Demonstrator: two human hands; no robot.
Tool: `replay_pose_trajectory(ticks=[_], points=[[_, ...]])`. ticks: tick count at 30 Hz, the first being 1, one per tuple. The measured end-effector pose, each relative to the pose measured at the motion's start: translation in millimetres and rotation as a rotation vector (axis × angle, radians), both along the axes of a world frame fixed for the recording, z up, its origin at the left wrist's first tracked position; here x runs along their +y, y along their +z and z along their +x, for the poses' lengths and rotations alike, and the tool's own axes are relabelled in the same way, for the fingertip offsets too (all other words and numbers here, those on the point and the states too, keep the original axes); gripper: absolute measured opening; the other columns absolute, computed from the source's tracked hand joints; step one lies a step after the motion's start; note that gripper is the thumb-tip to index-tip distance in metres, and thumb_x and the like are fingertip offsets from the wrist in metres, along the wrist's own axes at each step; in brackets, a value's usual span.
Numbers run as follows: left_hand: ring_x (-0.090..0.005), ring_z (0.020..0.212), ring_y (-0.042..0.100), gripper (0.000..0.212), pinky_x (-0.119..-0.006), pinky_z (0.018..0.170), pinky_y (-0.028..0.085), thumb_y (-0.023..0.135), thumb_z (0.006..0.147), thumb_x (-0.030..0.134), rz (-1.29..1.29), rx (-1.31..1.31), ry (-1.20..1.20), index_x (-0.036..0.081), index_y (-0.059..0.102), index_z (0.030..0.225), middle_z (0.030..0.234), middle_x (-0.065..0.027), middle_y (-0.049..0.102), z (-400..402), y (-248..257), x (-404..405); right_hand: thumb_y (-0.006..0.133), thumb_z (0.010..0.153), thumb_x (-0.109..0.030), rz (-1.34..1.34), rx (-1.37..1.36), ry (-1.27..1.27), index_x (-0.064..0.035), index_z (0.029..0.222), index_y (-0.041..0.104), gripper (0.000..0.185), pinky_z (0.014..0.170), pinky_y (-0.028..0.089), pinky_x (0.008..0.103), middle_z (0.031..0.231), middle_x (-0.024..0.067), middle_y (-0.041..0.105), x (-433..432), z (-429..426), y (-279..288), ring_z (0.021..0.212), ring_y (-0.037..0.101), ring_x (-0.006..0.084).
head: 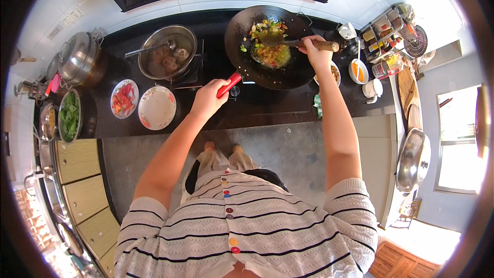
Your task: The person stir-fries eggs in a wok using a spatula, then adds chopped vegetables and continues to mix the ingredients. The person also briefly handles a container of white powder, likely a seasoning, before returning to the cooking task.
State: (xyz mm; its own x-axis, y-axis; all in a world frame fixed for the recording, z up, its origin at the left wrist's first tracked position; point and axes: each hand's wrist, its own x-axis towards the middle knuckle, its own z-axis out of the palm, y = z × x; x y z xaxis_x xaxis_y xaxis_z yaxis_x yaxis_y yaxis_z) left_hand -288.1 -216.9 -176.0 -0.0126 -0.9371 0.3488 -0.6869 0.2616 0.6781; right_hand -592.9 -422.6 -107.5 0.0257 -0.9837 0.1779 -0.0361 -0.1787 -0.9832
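Observation:
My left hand (210,98) grips the red handle (230,84) of a dark wok (235,34) on the stove. In my right hand (317,52) is the wooden handle of a spatula (328,46). Its dark blade reaches across the wok, over the food, and blurs partly into it. Chopped green and red vegetables (270,29) lie in the wok's upper part. Below them a yellowish, oily mix with red bits (272,56) spreads over the bottom. Partly behind my right forearm stands a bowl of brownish food (335,72).
Left of the wok is a steel pot (144,65) with meat in liquid and a ladle (148,49). Nearer the edge are a plate of red slices (124,99), a floral plate (157,108) and a bowl of leafy greens (69,117). An orange-filled bowl (364,79) and spice rack (380,38) stand right.

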Motion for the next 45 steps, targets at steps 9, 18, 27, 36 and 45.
replay_pose_trajectory(ticks=[9, 18, 27, 36, 45], points=[[-0.0357, 0.095, 0.068, 0.032, -0.039, 0.08, 0.055, 0.075, 0.081, 0.012, 0.068, -0.004, -0.023, 0.006, 0.065, 0.112, 0.111, -0.0147, 0.07, 8, 0, -3, 0.07, 0.083, -0.005, 0.064, 0.276, 0.002, 0.0094, 0.09, 0.065, 0.017, 0.059, 0.064, 0.0301, 0.087, 0.0139, 0.069, 37, -28, 80, 0.073, 0.071, 0.0205], [-0.035, 0.091, 0.068, 0.031, -0.039, 0.078, 0.056, 0.073, 0.081, 0.011, 0.03, -0.008, -0.016, 0.007, 0.067, 0.112, 0.106, -0.0131, 0.069, 7, 0, -5, 0.074, 0.082, -0.02, 0.068, 0.468, -0.056, 0.0047, 0.088, 0.069, 0.026, 0.057, 0.059, 0.0307, 0.076, 0.0131, 0.073, 28, 3, 66, 0.064, 0.073, 0.0203], [-0.0357, 0.088, 0.068, 0.032, -0.04, 0.076, 0.056, 0.074, 0.081, 0.013, -0.007, -0.003, -0.008, 0.007, 0.066, 0.111, 0.105, -0.0131, 0.07, 8, -3, -3, 0.07, 0.086, -0.01, -0.128, 0.089, -0.046, 0.0027, 0.086, 0.068, 0.013, 0.062, 0.06, 0.0283, 0.078, 0.0087, 0.07, -6, 14, 29, 0.066, 0.07, 0.0159], [-0.0347, 0.089, 0.068, 0.029, -0.039, 0.076, 0.056, 0.073, 0.081, 0.011, 0.0, -0.005, -0.002, 0.007, 0.066, 0.109, 0.105, -0.0128, 0.07, 6, 2, -4, 0.063, 0.091, -0.004, 0.04, 0.055, 0.035, 0.0049, 0.088, 0.064, 0.01, 0.07, 0.064, 0.0299, 0.087, 0.0101, 0.066, 62, -4, -5, 0.077, 0.068, 0.0154], [-0.0355, 0.089, 0.068, 0.031, -0.04, 0.077, 0.056, 0.073, 0.081, 0.012, -0.007, 0.005, -0.018, 0.008, 0.067, 0.112, 0.105, -0.0132, 0.069, 9, -4, 0, 0.063, 0.093, -0.005, 0.107, 0.116, 0.003, 0.0031, 0.091, 0.063, 0.008, 0.066, 0.061, 0.0269, 0.084, 0.0103, 0.068, 110, -19, 6, 0.076, 0.069, 0.0148]])
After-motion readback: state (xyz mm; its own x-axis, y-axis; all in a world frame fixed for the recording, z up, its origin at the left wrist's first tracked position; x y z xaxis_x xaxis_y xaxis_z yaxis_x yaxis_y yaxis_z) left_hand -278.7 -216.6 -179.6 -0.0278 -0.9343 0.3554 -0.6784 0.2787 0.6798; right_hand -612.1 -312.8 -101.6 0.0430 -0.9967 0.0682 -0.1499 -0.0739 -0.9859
